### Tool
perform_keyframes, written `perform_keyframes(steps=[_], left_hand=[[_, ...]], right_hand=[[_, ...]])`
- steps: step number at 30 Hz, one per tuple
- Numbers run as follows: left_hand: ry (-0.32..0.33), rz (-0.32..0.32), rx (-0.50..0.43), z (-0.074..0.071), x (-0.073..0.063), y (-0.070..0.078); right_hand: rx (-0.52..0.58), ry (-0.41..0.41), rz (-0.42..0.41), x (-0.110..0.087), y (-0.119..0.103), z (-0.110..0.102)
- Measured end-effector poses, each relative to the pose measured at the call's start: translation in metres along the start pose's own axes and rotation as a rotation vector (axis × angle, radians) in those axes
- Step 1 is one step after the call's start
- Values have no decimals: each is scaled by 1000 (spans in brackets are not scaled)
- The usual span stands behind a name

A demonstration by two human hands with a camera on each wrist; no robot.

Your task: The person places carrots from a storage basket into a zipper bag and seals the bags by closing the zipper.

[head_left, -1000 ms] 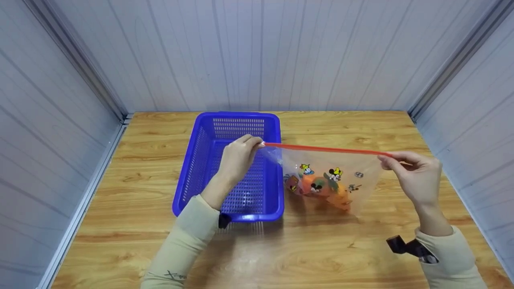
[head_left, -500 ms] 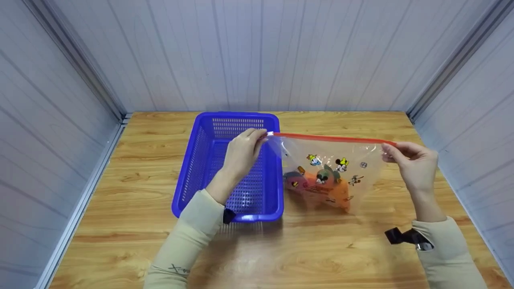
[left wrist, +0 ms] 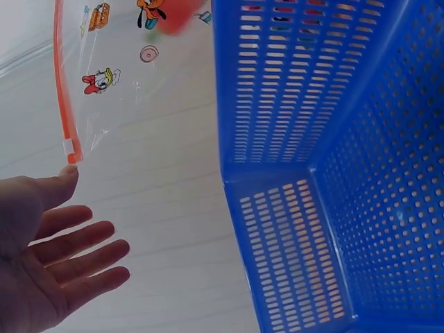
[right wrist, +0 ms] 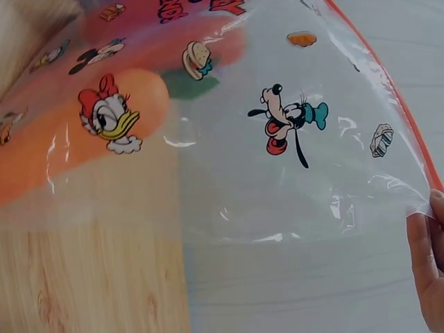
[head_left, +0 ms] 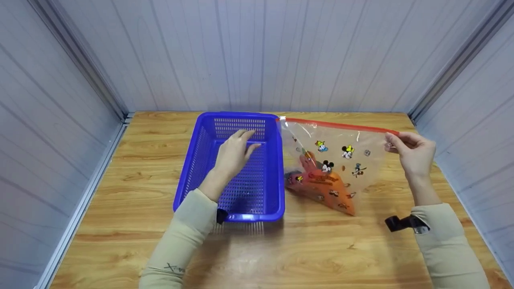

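A clear slider bag printed with cartoon characters hangs right of the blue basket. Orange and reddish items show through its lower part; the print and the film blur their shapes. My right hand pinches the bag's top right corner at the red zip strip. Over the basket, my left hand has its fingers spread and nothing in them. The white slider sits at the strip's left end, a little apart from that hand in the head view. In the left wrist view, the thumb lies close below the slider.
The basket has slotted walls and stands on a wood-patterned table. Pale panel walls enclose the table at the back and both sides. A black strap mount sits on the right wrist.
My left hand has let go of the bag's slider end and drawn back left over the basket. The right hand has lifted its corner slightly, and the strip has risen with it.
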State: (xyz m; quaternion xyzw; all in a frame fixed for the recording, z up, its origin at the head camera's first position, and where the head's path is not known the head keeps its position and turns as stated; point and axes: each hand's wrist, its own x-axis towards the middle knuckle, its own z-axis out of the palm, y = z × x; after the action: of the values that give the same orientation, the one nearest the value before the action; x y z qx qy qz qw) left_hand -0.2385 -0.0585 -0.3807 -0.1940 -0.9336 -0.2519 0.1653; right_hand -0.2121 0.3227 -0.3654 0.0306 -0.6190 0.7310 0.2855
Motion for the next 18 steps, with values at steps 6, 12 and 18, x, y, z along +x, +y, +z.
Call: perform_keyframes(steps=[6,12,18], left_hand=[[-6,-18,10,1,4,-14],[-19,-27,32,2,10,-24],[-121,-69,83,2,16,-30]], right_hand=[[-46,48,108,13,9,-7],[-109,77,156,27,18,-10],[-224,80,214,39,27,-10]])
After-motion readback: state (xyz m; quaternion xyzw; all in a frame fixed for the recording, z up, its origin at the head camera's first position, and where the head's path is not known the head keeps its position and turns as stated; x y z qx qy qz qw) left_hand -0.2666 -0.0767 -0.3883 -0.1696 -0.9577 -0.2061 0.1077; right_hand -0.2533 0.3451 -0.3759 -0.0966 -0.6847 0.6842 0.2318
